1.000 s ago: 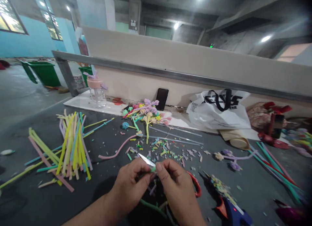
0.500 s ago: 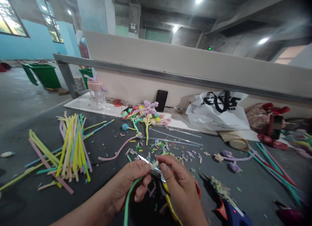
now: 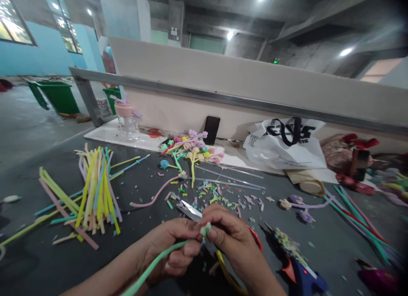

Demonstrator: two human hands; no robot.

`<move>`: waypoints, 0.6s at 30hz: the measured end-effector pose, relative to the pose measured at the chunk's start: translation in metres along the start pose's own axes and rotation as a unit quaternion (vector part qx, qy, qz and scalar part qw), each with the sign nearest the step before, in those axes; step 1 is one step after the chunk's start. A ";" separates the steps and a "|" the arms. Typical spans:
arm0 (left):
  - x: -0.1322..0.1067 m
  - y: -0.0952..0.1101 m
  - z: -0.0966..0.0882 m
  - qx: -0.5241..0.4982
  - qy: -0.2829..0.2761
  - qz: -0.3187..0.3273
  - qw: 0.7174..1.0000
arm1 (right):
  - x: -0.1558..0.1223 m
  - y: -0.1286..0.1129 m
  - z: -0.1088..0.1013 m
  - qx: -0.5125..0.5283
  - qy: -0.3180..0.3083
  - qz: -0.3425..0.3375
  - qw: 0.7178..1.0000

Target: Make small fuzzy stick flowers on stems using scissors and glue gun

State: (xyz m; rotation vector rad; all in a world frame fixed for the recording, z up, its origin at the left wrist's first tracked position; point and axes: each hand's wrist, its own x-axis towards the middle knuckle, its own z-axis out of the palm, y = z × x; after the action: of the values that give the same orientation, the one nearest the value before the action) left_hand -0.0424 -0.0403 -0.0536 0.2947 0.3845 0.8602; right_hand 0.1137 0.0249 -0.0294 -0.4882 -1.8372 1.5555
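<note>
My left hand is closed on a green pipe cleaner, whose long end trails down toward the bottom edge. At its tip, the thumb and fingers of my right hand pinch a small pale green and cream fuzzy piece. The two hands nearly touch; whether the piece is joined to the stem is hidden by fingers. Beneath them lies a pair of scissors, blades pointing away, with red and yellow on the handles partly covered by my right hand.
Cut pipe cleaners are heaped at left. Colourful fuzzy flowers and small scraps lie ahead. A blue glue gun is at right, near a purple flower stem. Behind stand a phone, white bag and clear cup.
The pale piece between my hands has turned from a straight strip into a bunched shape. The green pipe cleaner's trailing end has swung left, and both hands have shifted slightly.
</note>
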 end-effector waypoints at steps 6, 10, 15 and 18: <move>-0.002 -0.004 0.009 0.114 0.042 0.064 0.991 | 0.001 -0.001 0.000 0.118 0.006 0.070 0.990; 0.001 -0.004 0.012 0.202 0.091 0.141 0.965 | 0.005 0.001 0.000 0.114 0.047 0.113 0.986; 0.009 -0.007 0.013 0.290 0.192 0.208 0.914 | 0.008 0.004 0.000 0.063 0.104 0.129 0.984; 0.012 -0.012 0.015 0.332 0.251 0.234 0.879 | 0.007 0.005 0.001 0.054 0.121 0.141 0.981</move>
State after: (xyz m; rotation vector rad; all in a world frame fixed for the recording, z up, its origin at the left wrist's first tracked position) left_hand -0.0204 -0.0396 -0.0481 0.8306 1.1377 1.2664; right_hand 0.1073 0.0296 -0.0323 -0.8763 -1.5401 1.6848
